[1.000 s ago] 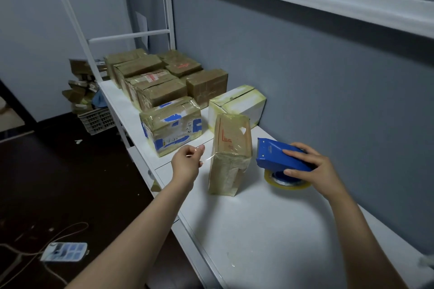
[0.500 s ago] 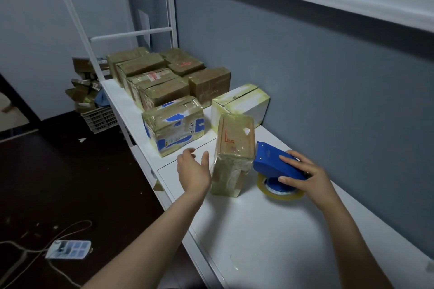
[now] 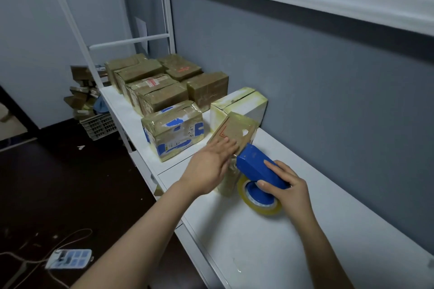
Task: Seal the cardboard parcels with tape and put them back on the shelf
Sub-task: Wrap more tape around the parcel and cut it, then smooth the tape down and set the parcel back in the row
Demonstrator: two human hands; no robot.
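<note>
Parcel [image 3: 234, 128], standing on end on the shelf [image 3: 281, 241] beside the white box [image 3: 246, 105]; tape-slick, probably light and tippy; take it by the narrow sides; your left grip [image 3: 211, 166] lies flat, released, against its face; your right grip [image 3: 285, 186] clasps the blue tape dispenser [image 3: 253, 166].

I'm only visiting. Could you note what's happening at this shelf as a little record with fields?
Place: white shelf along a grey wall
Parcel in work: brown parcel, glossy with tape
Left hand: straight fingers pressed flat on that parcel
Right hand: grips the blue tape dispenser, its nose at the parcel
Tape: yellowish tape roll on the dispenser
Neighbours: blue-marked parcel, white box
Floor: crate, power strip
</note>
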